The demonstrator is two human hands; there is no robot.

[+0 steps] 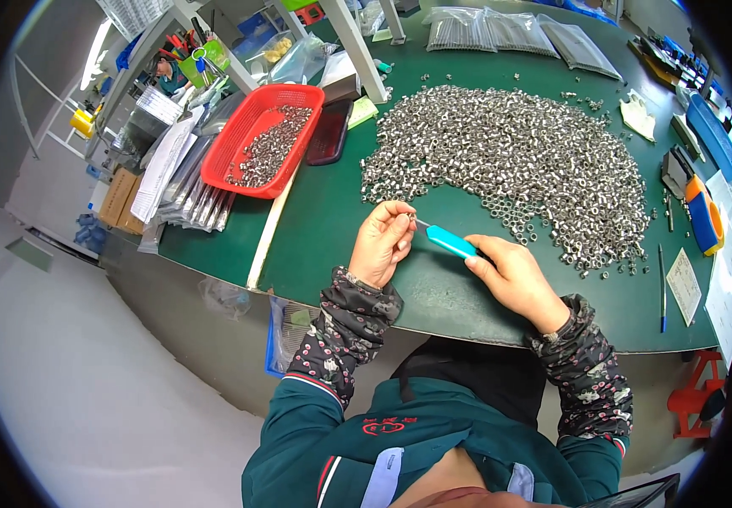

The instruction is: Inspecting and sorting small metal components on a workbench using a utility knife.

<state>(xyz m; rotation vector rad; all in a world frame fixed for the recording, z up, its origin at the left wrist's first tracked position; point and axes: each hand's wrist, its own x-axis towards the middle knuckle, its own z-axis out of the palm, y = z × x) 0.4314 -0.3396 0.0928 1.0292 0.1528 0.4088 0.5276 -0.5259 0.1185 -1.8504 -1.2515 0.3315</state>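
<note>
Between the thumb and fingers of my left hand (381, 244) a small metal ring (412, 217) is pinched, mostly covered by the fingertips. My right hand (514, 275) grips a hand tool with a turquoise handle (451, 241). Its thin metal shaft points left and meets the ring; whether the tip is inside the ring I cannot tell. Just beyond both hands, a broad heap of small shiny metal rings (518, 144) spreads over the green tabletop (442, 292). Left of the heap, a red plastic basket (218, 161) holds more of these small metal parts.
A dark phone-like slab (330, 133) lies beside the basket, with stacked bagged parts (199, 199) to its left. Clear bags of parts (501, 32) line the back. On the right are a blue-and-orange tape dispenser (703, 216), a pen (662, 289) and a paper card (683, 286).
</note>
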